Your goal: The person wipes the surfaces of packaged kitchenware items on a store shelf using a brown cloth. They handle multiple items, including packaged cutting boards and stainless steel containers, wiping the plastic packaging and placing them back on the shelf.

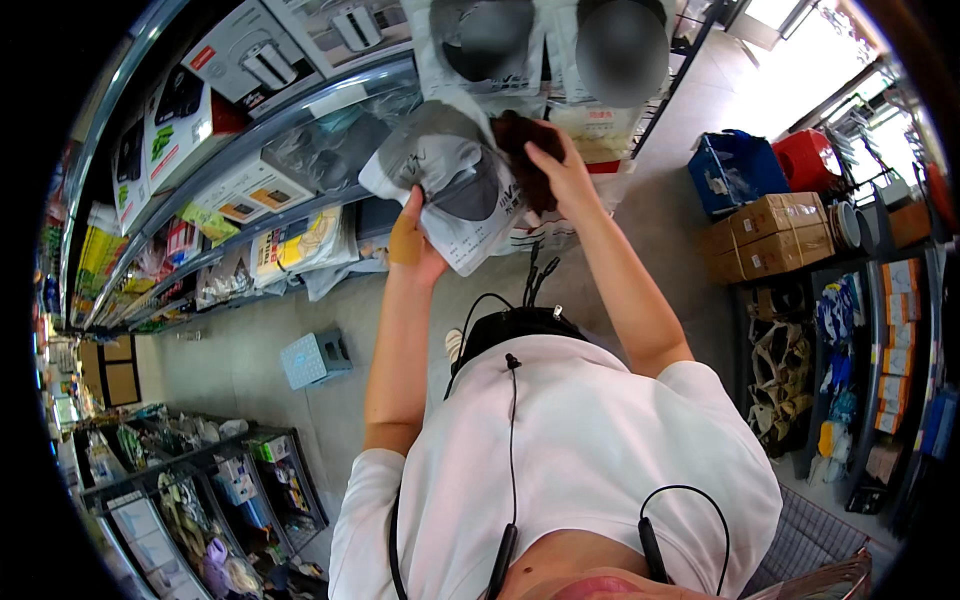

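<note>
My left hand (418, 235) grips a white plastic package (468, 238) with a grey see-through window, thumb on its face. My right hand (560, 175) is closed on a dark brown, soft-looking item (522, 140) at the package's upper right, touching or very near it. Just above, white packages (484, 35) with rounded windows showing dark contents stand on the shelf. To their left are boxes with pot pictures (260, 70), and a shelf below holds grey plastic-wrapped items (335, 150).
Lower shelves (220, 490) with goods stand at my left, near a light blue step stool (315, 360) on the floor (220, 355). At my right are a blue crate (735, 175), a red container (805, 160), cardboard boxes (770, 230) and racks (870, 380). A doorway is at the upper right.
</note>
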`<state>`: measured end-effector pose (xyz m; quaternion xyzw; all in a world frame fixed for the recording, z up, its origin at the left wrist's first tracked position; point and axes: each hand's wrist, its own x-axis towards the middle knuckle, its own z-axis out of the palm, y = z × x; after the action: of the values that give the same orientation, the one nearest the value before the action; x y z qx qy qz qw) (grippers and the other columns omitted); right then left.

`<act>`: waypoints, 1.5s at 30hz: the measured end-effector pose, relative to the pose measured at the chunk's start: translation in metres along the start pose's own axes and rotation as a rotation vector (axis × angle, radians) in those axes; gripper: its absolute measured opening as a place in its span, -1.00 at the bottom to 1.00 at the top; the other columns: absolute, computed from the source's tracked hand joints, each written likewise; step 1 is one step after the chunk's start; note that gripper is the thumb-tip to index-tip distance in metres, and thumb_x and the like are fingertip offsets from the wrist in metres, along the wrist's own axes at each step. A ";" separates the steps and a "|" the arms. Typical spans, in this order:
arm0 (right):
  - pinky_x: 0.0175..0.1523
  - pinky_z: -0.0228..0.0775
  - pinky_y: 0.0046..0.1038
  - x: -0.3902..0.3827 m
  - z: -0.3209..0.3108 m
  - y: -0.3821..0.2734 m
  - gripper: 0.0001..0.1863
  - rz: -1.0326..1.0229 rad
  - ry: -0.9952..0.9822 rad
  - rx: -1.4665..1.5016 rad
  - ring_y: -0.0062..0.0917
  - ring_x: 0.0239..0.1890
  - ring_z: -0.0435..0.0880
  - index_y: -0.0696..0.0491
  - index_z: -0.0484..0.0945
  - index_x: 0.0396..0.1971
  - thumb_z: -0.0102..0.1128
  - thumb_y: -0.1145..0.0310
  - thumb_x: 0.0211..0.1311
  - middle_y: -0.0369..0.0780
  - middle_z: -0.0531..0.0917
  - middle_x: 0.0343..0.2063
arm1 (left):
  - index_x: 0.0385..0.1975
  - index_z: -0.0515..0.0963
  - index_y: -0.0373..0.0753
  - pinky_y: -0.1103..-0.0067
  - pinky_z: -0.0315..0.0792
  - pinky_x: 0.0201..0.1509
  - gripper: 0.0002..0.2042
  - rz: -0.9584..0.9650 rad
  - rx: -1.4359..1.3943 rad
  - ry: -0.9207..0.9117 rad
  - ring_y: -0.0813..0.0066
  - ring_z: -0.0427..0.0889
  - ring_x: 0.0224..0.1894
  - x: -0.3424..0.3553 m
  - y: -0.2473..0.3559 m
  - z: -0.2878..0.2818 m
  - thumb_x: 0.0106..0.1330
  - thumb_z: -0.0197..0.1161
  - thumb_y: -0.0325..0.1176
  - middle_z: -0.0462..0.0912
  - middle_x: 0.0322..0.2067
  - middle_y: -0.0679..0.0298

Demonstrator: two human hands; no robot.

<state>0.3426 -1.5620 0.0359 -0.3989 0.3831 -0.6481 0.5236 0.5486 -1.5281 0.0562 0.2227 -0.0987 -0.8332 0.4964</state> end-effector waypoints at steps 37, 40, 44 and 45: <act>-0.05 0.31 -0.54 -0.037 -0.014 -0.063 -0.74 -0.130 -0.086 -0.057 -0.54 -0.10 0.46 0.17 0.45 -0.26 0.20 0.50 -0.02 -0.17 0.45 -0.07 | 0.03 0.25 -0.32 0.39 0.30 0.07 -0.54 0.130 0.310 0.008 0.31 0.42 -0.01 0.006 0.014 -0.011 0.25 0.02 -0.13 0.40 -0.03 0.17; 0.09 0.15 -0.54 -0.032 0.000 -0.056 -0.72 -0.264 -0.280 -0.320 -0.53 0.01 0.37 0.13 0.47 -0.30 0.24 0.53 -0.10 -0.16 0.29 0.11 | 0.03 0.25 -0.34 0.40 0.30 0.07 -0.53 0.081 0.319 -0.037 0.31 0.42 -0.01 0.011 0.008 -0.012 0.24 0.04 -0.13 0.41 -0.03 0.16; -0.14 0.26 -0.65 -0.037 0.006 -0.052 -0.73 0.037 -0.259 -0.392 -0.69 -0.28 0.44 0.09 0.43 -0.37 0.27 0.55 -0.14 -0.31 0.49 -0.35 | 0.04 0.26 -0.34 0.41 0.29 0.08 -0.52 0.054 0.388 -0.058 0.32 0.42 0.00 0.009 -0.003 -0.002 0.22 0.07 -0.14 0.41 -0.03 0.15; -0.16 0.27 -0.65 -0.037 0.007 -0.050 -0.73 0.024 -0.215 -0.403 -0.70 -0.30 0.43 0.09 0.43 -0.37 0.26 0.57 -0.14 -0.33 0.49 -0.39 | 0.04 0.25 -0.34 0.41 0.29 0.08 -0.51 0.031 0.387 -0.059 0.32 0.42 0.00 0.010 -0.004 -0.004 0.22 0.07 -0.14 0.40 -0.03 0.15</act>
<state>0.3350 -1.5179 0.0804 -0.5578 0.4515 -0.5059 0.4787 0.5432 -1.5345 0.0489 0.2881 -0.2751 -0.7969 0.4541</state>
